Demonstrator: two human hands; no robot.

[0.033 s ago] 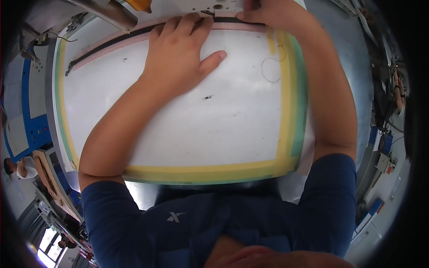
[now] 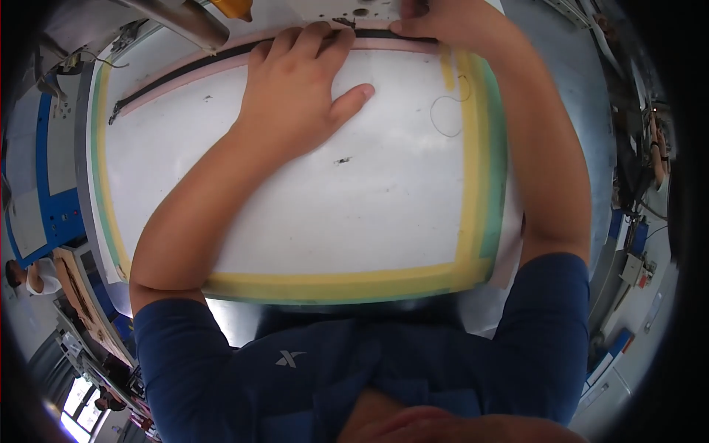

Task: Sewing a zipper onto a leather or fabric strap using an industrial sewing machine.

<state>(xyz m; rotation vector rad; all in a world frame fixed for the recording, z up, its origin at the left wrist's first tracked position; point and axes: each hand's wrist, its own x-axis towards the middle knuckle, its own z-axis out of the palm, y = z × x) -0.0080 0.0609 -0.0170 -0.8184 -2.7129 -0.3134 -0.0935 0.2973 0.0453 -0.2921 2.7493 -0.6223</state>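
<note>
A long black strip (image 2: pixel 177 73) on a pink band (image 2: pixel 159 86) runs across the top of a white sheet (image 2: pixel 340 214) edged with yellow and green tape (image 2: pixel 480 221). My left hand (image 2: pixel 295 88) rests with its fingertips on the strip, thumb out to the right on the sheet. My right hand (image 2: pixel 450 26) is at the strip's right end, thumb on it and other fingers curled near the frame's top edge, partly hidden; what they hold is unclear. A thin loop of thread or wire (image 2: pixel 447 134) lies right of centre.
A metal cylinder (image 2: pixel 185 22) and a yellow fitting (image 2: pixel 233 7) overhang the upper left. A blue-and-grey machine (image 2: pixel 55 214) stands left, with co-workers (image 2: pixel 40 277) beyond at lower left. Grey metal surfaces (image 2: pixel 583 96) border the right, with equipment (image 2: pixel 631 269) farther out.
</note>
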